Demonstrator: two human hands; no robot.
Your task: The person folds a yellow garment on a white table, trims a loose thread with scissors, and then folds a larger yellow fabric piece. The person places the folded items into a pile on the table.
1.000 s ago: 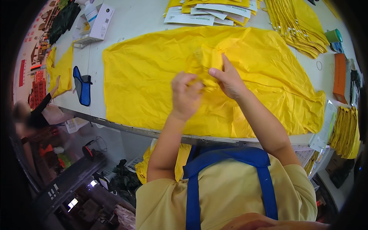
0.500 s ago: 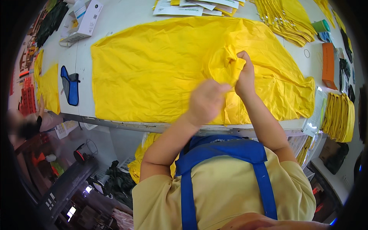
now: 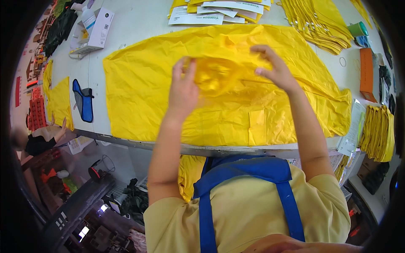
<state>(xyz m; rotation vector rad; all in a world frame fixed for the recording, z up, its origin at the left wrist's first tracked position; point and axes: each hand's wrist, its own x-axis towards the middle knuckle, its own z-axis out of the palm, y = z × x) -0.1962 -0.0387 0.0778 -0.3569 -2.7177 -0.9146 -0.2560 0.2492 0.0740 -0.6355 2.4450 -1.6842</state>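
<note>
A large piece of thin, wrinkled yellow fabric (image 3: 147, 92) is spread across the table in front of me. My left hand (image 3: 184, 90) has its fingers closed on the edge of a raised, round opening in this fabric, blurred by motion. To the right of that opening, my right hand (image 3: 278, 71) is over the fabric with thumb and fingers apart, and nothing shows between them. Near the table's front edge, a flat rectangular patch (image 3: 257, 126) lies on the fabric.
White packets with yellow contents (image 3: 196, 17) and a yellow garment stack (image 3: 316, 25) lie at the back. An open white box (image 3: 99, 31) and a blue pouch (image 3: 86, 105) are left. At right are an orange box (image 3: 368, 76) and folded yellow pieces (image 3: 377, 133). A co-worker's hand (image 3: 62, 125) is far left.
My right hand has let go of the bunched fabric and its fingers have spread. My left hand has moved left and away from me, onto the opening's edge. The bunch has loosened into a round opening.
</note>
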